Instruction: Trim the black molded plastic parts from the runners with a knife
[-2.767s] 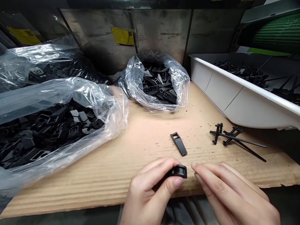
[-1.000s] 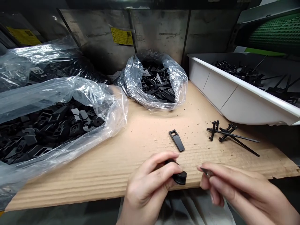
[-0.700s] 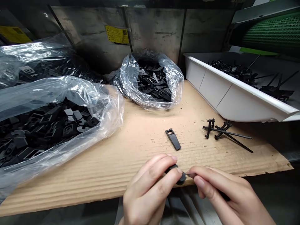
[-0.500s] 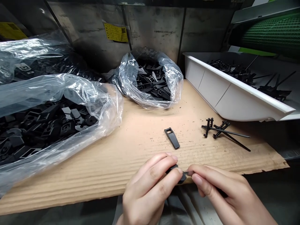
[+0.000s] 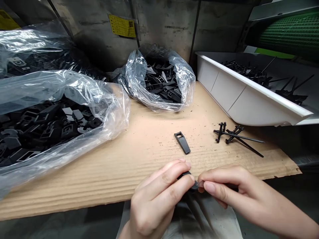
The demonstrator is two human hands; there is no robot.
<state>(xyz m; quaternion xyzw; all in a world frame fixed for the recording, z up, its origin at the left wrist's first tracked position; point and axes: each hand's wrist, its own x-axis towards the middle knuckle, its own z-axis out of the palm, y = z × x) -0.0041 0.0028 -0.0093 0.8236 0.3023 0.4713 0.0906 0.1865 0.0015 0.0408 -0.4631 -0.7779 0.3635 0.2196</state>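
Observation:
My left hand [image 5: 157,199] pinches a small black plastic part [image 5: 193,186] between thumb and fingers, and the fingers hide most of it. My right hand [image 5: 236,189] holds a thin dark piece [image 5: 200,183] in its fingertips, right against that part. Little of the thin piece shows. On the cardboard sheet [image 5: 139,172], just beyond my hands, lies a flat black plastic strip [image 5: 182,142] with a rectangular hole at one end. Neither hand touches it.
To the left, clear plastic bags [image 5: 109,113] hold black plastic parts, and another bag [image 5: 159,99] stands at the back. Black spiked pieces [image 5: 230,136] lie at right, below a white tray [image 5: 239,89] of similar pieces. A metal wall stands behind.
My right hand has closed in on the black part, bringing the thin piece against it. The left hand's grip looks unchanged. The table sits slightly higher in the view.

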